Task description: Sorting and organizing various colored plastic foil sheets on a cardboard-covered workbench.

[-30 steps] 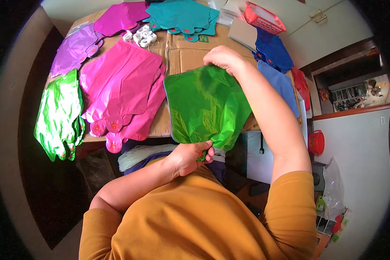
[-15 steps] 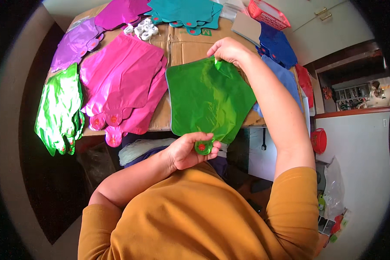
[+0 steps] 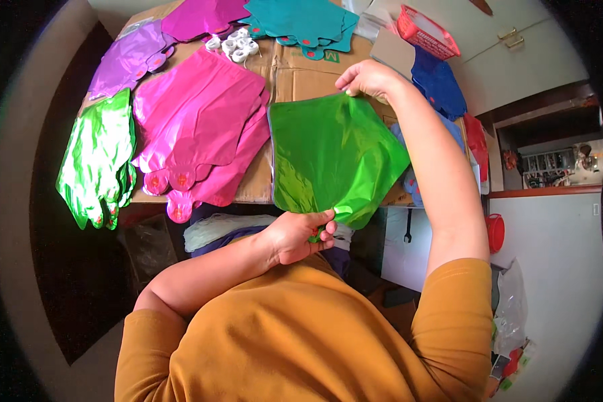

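Note:
A flat, shiny dark green foil balloon (image 3: 331, 157) is stretched between my two hands above the near edge of the table. My left hand (image 3: 300, 236) pinches its neck at the bottom, close to my chest. Holding the balloon's top edge, my right hand (image 3: 367, 77) reaches out over the cardboard (image 3: 301, 63). The balloon lies spread out and uninflated, partly over the cardboard and partly past the table edge.
On the cardboard lie stacks of flat foil balloons: pink (image 3: 201, 120), light green (image 3: 97, 161), purple (image 3: 130, 57), magenta (image 3: 201, 13), teal (image 3: 301, 20) and blue (image 3: 439, 80). White clips (image 3: 233, 45) sit near the teal stack. A red basket (image 3: 427, 30) stands at the far right.
The green balloon has gone from crumpled to spread flat. My right hand has stretched its top edge away while my left hand keeps its grip on the neck.

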`<state>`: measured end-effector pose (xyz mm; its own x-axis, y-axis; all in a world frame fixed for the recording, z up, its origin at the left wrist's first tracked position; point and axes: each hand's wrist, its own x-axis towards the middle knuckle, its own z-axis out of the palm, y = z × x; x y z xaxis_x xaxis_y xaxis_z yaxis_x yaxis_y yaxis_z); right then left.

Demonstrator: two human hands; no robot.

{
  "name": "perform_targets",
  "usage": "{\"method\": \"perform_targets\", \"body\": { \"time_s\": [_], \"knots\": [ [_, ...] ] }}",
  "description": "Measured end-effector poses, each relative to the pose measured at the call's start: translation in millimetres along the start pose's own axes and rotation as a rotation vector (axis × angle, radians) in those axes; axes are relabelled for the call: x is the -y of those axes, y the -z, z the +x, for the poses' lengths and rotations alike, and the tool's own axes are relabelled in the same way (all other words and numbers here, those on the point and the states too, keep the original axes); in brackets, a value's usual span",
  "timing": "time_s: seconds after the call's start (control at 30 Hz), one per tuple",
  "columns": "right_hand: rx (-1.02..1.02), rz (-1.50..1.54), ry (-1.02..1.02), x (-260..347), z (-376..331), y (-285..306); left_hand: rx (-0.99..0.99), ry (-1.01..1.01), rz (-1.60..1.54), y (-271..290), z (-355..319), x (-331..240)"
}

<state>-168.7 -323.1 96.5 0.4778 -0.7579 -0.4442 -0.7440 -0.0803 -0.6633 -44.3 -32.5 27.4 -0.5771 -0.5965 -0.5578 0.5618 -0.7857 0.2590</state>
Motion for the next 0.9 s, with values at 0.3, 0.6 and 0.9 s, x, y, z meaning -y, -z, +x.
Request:
{"method": "perform_targets", "body": {
  "time_s": [0.3, 0.6, 0.9],
  "knots": [
    [0.340, 0.282, -0.242, -6, -15, 34, 0.113, -0.007, 0.076, -4, -12, -5],
    [0.366, -0.039, -0.094, -5, 1, 33, 0.009, 0.013, 0.125, 0, -1, 0],
    [0.641, -0.667, -0.030, 66, 14, -3, -0.011, 0.040, 0.020, 3, 5, 9]
  ]
}}
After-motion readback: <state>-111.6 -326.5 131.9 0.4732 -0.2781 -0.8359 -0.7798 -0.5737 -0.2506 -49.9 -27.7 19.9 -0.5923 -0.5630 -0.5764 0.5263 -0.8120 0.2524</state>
